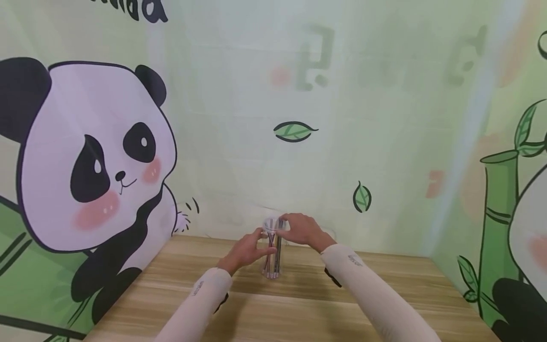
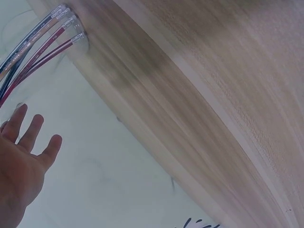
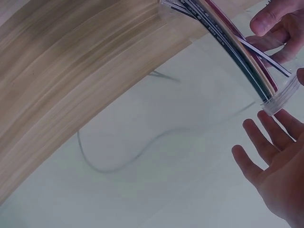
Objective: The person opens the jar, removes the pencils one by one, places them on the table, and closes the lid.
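Observation:
A clear plastic tube [image 1: 271,274] stands upright on the wooden table, near its back edge. Inside it are several pencils [image 3: 223,42], dark, reddish and tan in the right wrist view. My left hand [image 1: 247,251] holds the tube from the left, its thumb across the front. From the right, my right hand [image 1: 305,230] grips the clear lid [image 3: 281,98] at the top between thumb and fingers. The left wrist view shows the left hand's outer fingers [image 2: 33,130] spread apart; its thumb is out of sight there.
The wooden table [image 1: 282,318] reaches forward to a pale green cloth backdrop [image 1: 239,156]. Printed pandas, leaves and bamboo decorate the cloth, which also stands at both sides of the table.

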Tool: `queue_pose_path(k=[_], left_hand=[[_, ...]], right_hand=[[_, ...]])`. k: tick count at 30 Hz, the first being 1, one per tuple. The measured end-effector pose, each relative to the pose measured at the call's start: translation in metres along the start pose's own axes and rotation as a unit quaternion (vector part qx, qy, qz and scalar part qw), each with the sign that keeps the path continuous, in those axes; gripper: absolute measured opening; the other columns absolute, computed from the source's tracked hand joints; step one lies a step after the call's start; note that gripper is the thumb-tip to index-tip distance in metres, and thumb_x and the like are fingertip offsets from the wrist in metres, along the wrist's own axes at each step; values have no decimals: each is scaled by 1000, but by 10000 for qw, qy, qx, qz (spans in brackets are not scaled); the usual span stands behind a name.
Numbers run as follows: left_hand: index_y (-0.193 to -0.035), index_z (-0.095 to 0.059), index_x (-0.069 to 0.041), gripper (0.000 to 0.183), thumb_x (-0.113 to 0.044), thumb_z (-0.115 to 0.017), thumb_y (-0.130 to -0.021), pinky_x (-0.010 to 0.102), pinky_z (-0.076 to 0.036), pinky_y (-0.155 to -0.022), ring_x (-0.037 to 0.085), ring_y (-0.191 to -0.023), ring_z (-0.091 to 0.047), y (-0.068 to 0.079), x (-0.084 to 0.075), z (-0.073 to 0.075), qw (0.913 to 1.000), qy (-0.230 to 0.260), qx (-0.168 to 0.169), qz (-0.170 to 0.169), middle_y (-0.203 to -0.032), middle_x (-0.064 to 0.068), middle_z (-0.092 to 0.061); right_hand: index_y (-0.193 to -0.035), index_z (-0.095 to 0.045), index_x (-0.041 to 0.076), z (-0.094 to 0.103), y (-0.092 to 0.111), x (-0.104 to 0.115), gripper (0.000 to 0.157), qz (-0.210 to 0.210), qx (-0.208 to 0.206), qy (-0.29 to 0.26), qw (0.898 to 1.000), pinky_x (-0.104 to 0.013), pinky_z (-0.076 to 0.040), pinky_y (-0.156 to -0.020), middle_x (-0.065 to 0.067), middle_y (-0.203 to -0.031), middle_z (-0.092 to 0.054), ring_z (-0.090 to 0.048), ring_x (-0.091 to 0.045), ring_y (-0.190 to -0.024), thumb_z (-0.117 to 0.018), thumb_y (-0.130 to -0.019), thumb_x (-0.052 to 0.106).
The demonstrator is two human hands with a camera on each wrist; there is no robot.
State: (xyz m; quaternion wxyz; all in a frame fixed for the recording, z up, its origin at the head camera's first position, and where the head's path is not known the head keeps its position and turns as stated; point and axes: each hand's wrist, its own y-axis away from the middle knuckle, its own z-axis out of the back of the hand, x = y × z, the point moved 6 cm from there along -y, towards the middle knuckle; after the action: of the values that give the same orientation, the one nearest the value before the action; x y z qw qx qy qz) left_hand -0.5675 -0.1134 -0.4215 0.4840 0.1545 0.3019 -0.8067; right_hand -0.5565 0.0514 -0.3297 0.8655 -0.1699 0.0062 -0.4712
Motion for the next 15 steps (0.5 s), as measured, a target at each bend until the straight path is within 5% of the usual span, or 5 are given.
queue_pose_path(k=[7, 15], left_hand=[[-152, -41, -7, 75, -49, -71, -97, 60, -47, -106, 43, -134, -56, 2, -4, 2, 10000, 29, -24, -18, -142, 18, -62], [-150, -42, -4, 72, -46, -71, -98, 60, -48, -104, 43, -133, -56, 2, -4, 1, 9999, -81, 31, -90, -142, 18, -63]], right_hand=[[-142, -63, 9, -7, -7, 1, 70, -80, -127, -269, 9995, -45, -57, -89, -11, -134, -68, -67, -25, -113, -65, -95, 61], [-139, -67, 11, -11, -11, 7, 64, 121, -342, -57, 9993, -47, -57, -90, -16, -133, -64, -63, -31, -119, -64, -97, 59]])
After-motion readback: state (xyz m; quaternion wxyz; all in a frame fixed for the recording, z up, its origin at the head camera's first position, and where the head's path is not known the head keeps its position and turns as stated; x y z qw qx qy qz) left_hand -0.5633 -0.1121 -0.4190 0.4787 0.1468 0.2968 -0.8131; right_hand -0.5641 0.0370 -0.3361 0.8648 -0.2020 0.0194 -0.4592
